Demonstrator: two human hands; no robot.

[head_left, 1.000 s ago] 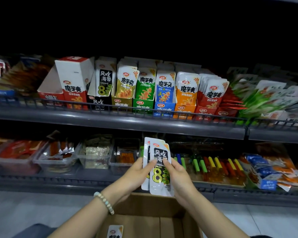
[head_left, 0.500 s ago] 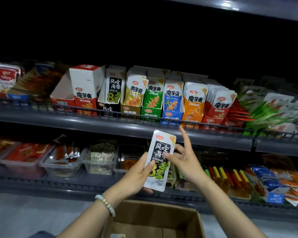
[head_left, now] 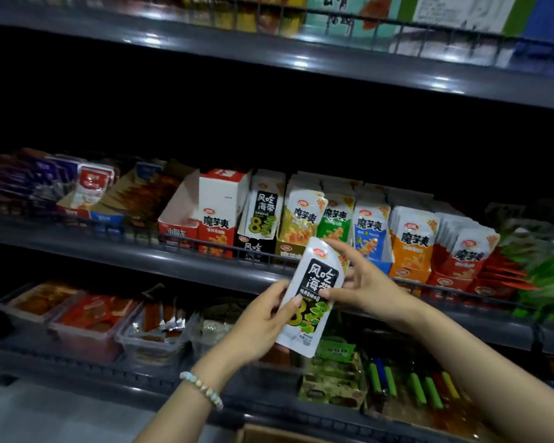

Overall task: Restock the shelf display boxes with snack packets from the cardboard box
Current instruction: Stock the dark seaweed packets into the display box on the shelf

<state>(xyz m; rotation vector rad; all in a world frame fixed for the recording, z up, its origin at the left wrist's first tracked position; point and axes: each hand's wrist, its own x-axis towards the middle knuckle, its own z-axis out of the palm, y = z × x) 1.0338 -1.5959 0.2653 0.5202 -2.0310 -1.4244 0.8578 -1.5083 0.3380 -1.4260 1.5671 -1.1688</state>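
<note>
Two-handed grip: left hand clasps seaweed packet low, right hand pinches its upper edge, likely squaring it for matching display box.

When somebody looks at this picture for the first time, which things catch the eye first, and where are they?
Most likely the white-and-black snack packet, held at the centre before the middle shelf by the left hand and the right hand. Then the bright row of display boxes on that shelf behind it, and the bead bracelet on the left wrist.
</note>
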